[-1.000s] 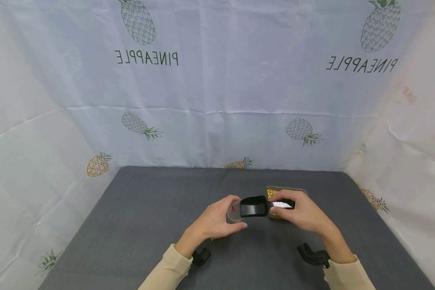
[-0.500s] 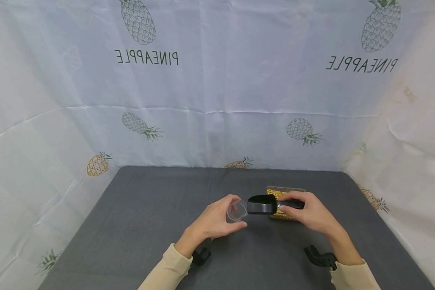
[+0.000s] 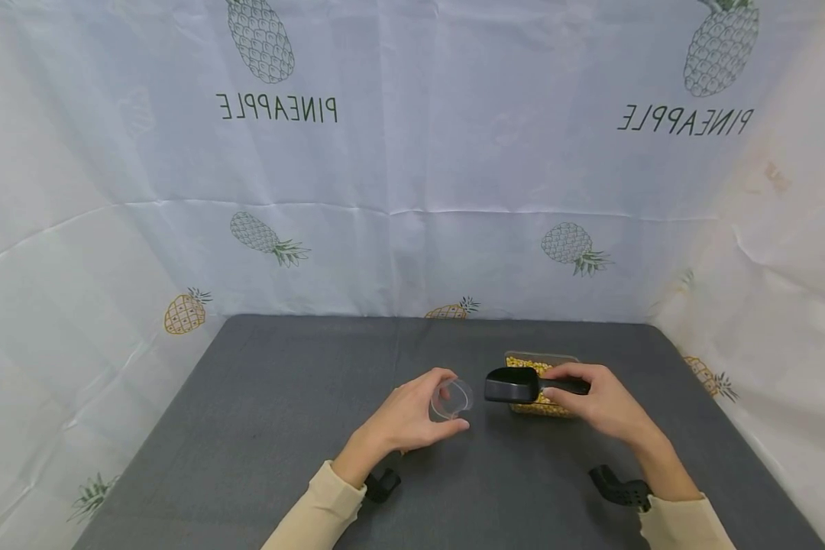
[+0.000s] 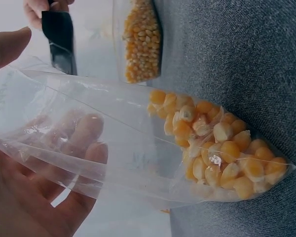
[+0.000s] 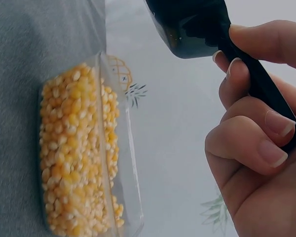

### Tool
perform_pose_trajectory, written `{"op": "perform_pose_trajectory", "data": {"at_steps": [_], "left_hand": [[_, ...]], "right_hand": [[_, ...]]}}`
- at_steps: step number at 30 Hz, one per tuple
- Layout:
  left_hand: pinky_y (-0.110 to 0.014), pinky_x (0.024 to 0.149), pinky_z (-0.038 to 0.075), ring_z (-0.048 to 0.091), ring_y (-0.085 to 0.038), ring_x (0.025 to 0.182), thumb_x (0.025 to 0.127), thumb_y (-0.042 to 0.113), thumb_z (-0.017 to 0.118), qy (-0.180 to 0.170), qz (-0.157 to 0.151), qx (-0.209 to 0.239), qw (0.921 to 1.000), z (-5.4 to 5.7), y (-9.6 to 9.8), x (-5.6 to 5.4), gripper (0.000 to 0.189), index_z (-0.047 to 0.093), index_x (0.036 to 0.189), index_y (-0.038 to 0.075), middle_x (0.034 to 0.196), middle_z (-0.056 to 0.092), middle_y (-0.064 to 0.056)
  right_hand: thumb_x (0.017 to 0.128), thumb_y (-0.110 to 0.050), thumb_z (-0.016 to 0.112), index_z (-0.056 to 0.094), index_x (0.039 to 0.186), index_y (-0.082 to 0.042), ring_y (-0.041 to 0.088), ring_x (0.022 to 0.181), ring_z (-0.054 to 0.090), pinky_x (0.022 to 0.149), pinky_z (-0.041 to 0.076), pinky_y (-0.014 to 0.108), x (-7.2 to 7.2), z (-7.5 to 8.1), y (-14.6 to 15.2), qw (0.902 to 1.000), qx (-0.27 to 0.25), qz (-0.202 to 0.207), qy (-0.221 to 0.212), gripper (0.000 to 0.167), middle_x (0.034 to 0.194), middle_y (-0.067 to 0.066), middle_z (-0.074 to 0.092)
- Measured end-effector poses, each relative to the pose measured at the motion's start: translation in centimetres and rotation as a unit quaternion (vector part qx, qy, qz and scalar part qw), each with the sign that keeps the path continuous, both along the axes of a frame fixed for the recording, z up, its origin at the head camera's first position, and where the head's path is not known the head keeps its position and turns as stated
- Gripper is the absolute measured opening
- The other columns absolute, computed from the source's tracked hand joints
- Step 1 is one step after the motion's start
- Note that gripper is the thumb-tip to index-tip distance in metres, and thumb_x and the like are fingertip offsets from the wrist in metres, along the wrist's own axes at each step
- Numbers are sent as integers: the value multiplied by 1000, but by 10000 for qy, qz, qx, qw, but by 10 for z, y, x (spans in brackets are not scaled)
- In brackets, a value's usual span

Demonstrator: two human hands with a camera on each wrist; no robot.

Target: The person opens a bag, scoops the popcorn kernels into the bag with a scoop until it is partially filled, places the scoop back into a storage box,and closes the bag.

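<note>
My left hand (image 3: 409, 418) curves round the mouth of a clear plastic bag (image 4: 133, 143), keeping it spread; some fingers show through the film. Yellow corn kernels (image 4: 227, 153) fill the bag's pointed lower end, close over the grey table. To the right, my right hand (image 3: 591, 393) grips a black scoop (image 3: 512, 384) by its handle, thumb on one side and fingers curled on the other. The scoop's bowl points left toward the bag, with a gap between them, and looks dark inside. It overlaps a clear container (image 3: 543, 357) of corn kernels in the head view.
The container, its clear wall (image 5: 133, 168) seen in the right wrist view, stands on the grey table (image 3: 302, 397). A pale curtain (image 3: 399, 153) printed with pineapples rises behind and at both sides of the table.
My right hand has drawn the scoop to the right, away from the bag's mouth, uncovering the bag's opening in the head view. My left hand with the bag has stayed in place.
</note>
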State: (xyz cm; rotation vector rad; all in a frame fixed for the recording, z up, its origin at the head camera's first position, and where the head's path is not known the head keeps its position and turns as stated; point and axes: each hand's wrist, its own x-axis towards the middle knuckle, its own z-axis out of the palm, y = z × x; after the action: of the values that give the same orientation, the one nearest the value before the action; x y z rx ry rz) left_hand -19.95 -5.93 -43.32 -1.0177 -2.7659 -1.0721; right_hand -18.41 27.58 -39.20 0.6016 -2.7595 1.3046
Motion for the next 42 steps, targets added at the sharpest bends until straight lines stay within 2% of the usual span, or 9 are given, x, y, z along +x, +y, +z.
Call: {"op": "perform_pose_trajectory", "data": {"at_steps": [8,10,15,18,22,28,32,38,42], "left_hand": [[-25,67,46,52,-3,75,91,52,72,8,8,14,10000,1,-1,0,67,51,142,15,112,63,-4],[-25,67,45,52,-4,75,91,52,72,16,3,24,10000,1,-1,0,67,51,142,15,111,64,-4],[-25,66,45,51,-3,74,91,51,73,17,-11,54,10000,1,-1,0,66,52,142,14,111,63,-4],[-25,66,45,51,-3,74,91,51,73,20,-5,59,10000,1,-1,0,66,52,141,14,111,63,-4],[-25,66,45,51,-3,74,91,52,73,49,10,54,10000,1,-1,0,66,52,141,14,110,64,-3],[-25,66,45,51,-3,73,91,52,73,87,36,53,9999,1,-1,0,66,52,141,14,108,62,2],[-25,65,44,51,-3,72,91,51,73,102,11,72,9999,0,-1,-1,67,52,141,13,107,62,2],[-25,63,44,50,-4,71,91,51,72,38,-21,106,9999,0,-2,-1,66,52,142,13,108,62,-1],[-25,64,44,50,-4,72,91,52,72,38,-10,95,9999,0,-2,-1,67,52,142,13,108,62,-1]], "right_hand": [[97,-19,71,72,121,-6,12,93,62,67,51,32,-1,-5,11,9999,69,-145,-50,27,121,15,67],[97,-19,71,71,121,-5,14,91,63,65,52,33,-1,-6,13,9997,64,-207,-111,28,122,16,66],[97,-21,71,71,122,-5,21,98,64,65,53,35,-1,-8,20,9988,177,-407,-192,30,125,19,65],[97,-22,71,71,123,-5,30,106,63,68,53,36,-1,-10,24,9983,261,-489,-181,30,126,18,65],[98,-22,71,71,123,-5,41,116,59,78,52,45,-1,-12,30,9976,417,-552,-93,30,126,18,66],[98,-25,70,71,122,-4,45,115,59,82,51,53,-2,-13,40,9965,568,-607,-36,31,124,19,66],[99,-26,69,71,122,-5,46,118,57,83,51,53,-2,-14,47,9961,591,-647,-63,31,125,21,65],[98,-27,70,71,122,-6,42,114,59,78,52,44,0,-15,56,9944,697,-790,-114,31,125,19,65],[98,-28,70,71,122,-6,42,114,59,77,52,42,2,-15,63,9928,779,-889,-173,32,126,19,65]]}}
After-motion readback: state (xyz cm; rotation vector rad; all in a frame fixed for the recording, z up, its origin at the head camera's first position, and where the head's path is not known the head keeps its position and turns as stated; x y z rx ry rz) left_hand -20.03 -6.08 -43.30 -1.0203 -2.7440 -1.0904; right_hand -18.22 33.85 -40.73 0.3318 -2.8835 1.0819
